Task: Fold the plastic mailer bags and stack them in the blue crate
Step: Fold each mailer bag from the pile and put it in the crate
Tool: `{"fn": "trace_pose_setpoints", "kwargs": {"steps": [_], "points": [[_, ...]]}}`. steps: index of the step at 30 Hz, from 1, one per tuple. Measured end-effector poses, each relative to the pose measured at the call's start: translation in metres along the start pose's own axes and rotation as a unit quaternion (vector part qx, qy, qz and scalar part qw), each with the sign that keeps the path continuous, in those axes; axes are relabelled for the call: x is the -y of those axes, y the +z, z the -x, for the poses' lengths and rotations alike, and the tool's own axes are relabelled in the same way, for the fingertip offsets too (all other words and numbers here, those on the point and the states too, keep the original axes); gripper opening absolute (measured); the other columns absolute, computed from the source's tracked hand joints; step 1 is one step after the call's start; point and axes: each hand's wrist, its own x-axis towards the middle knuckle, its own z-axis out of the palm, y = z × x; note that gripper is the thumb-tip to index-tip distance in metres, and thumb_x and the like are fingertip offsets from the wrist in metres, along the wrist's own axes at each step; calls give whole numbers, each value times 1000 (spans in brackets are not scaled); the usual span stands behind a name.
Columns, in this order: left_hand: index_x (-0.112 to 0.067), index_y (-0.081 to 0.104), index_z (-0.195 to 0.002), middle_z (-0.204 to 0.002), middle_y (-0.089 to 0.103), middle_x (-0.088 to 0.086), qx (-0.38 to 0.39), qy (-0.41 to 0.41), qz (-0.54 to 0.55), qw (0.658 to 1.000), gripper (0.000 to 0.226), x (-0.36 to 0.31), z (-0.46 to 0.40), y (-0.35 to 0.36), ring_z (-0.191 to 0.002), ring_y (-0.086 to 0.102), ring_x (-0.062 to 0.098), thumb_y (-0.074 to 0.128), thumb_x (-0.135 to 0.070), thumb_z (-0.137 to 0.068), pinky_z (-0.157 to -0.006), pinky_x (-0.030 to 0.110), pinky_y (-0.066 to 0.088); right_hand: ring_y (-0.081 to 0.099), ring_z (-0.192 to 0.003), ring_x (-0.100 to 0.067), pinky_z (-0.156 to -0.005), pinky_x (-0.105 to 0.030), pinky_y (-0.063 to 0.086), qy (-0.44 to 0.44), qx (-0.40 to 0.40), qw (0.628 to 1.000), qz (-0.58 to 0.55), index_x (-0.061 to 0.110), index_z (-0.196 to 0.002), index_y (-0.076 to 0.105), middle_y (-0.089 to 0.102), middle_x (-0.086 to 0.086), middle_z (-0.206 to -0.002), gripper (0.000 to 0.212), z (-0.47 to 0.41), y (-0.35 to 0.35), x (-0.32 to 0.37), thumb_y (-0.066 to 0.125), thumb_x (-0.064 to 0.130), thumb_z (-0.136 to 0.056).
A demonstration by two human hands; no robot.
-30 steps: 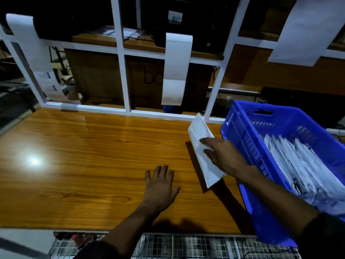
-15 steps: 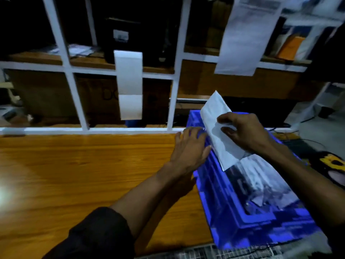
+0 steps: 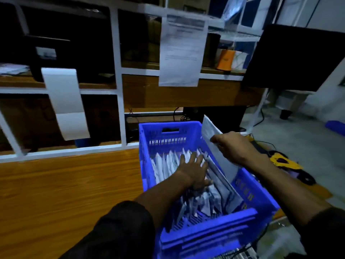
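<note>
The blue crate [image 3: 164, 135] stands at the right end of the wooden table, holding a row of several folded white mailer bags [image 3: 164, 163] set on edge. My left hand [image 3: 194, 169] lies inside the crate with fingers spread flat, pressing against that row. My right hand [image 3: 233, 146] grips one folded white mailer [image 3: 211, 131] above the crate's right wall, the mailer tilted with its lower end reaching down into the crate beside the row.
The wooden table [image 3: 65, 193] stretches to the left. Behind it runs a white frame [image 3: 119, 86] with paper sheets [image 3: 65, 101] hanging from it. A dark monitor [image 3: 298, 58] stands at the right. Cables and a yellow object [image 3: 283, 161] lie on the floor.
My view swung right over the crate. My right hand carried the folded mailer from the table to above the crate's right side. My left hand left the table and went into the crate.
</note>
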Motion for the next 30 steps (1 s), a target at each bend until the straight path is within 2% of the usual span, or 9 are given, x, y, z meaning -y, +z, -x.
{"fn": "trace_pose_setpoints", "kwargs": {"steps": [3, 7, 11, 14, 19, 24, 27, 30], "points": [[-21, 6, -164, -170, -13, 6, -1, 5, -27, 1000, 91, -12, -18, 15, -155, -14, 36, 26, -77, -95, -116, 70, -1, 67, -88, -36, -67, -37, 51, -13, 19, 999, 27, 23, -122, 64, 71, -14, -98, 34, 4, 6, -10, 58, 14, -90], [-29, 5, -163, -171, -10, 5, 5, 27, 3, 1000, 107, -28, -38, 37, -154, -17, 35, -4, -92, -77, -117, 69, -4, 66, -84, -37, -67, -38, 52, -22, 33, 999, 19, 17, -122, 62, 68, -16, -92, 34, 6, 21, -19, 61, 9, -89], [-25, -1, -163, -170, -11, 8, 38, 39, 34, 998, 93, -36, -47, 43, -153, -22, 34, 12, -83, -91, -118, 69, -8, 64, -95, -37, -66, -37, 44, -31, 35, 997, 59, 17, -131, 56, 67, -16, -108, 41, 6, 33, -23, 60, 9, -91], [-27, -3, -163, -171, -7, 2, 49, 28, 48, 997, 92, -34, -48, 47, -153, -22, 33, 14, -83, -92, -117, 70, -9, 64, -97, -35, -66, -36, 40, -37, 25, 997, 69, 18, -132, 54, 67, -12, -112, 40, 5, 40, -26, 59, 8, -94], [-29, 17, -160, -168, 11, 5, 21, 16, 55, 998, 84, -33, -48, 45, -154, -9, 40, 14, -81, -93, -115, 73, -2, 63, -100, -36, -70, -39, 46, -26, 35, 996, 74, 17, -135, 51, 66, -12, -117, 44, 6, 50, -28, 60, 6, -94], [-37, 39, -152, -163, 16, 9, 62, -28, 38, 997, 76, -35, -52, 37, -152, -8, 46, 14, -78, -94, -106, 81, -9, 62, -107, -36, -75, -41, 49, -5, 62, 993, 99, 16, -136, 47, 63, -14, -122, 42, 5, 52, -20, 57, 8, -96], [-41, 38, -153, -163, 15, 7, 55, -47, 3, 997, 72, -36, -55, 40, -152, -9, 46, 15, -76, -95, -103, 84, -11, 57, -110, -37, -72, -41, 45, -2, 84, 991, 104, 13, -130, 49, 62, -14, -119, 34, 6, 54, -11, 54, 8, -97], [-36, 37, -154, -163, 15, 6, 47, -65, -31, 996, 71, -32, -56, 42, -152, -12, 45, 19, -72, -96, -100, 86, -12, 56, -114, -36, -77, -44, 50, 1, 106, 990, 94, 11, -127, 51, 62, -13, -119, 29, 9, 59, -2, 49, 8, -98]]}}
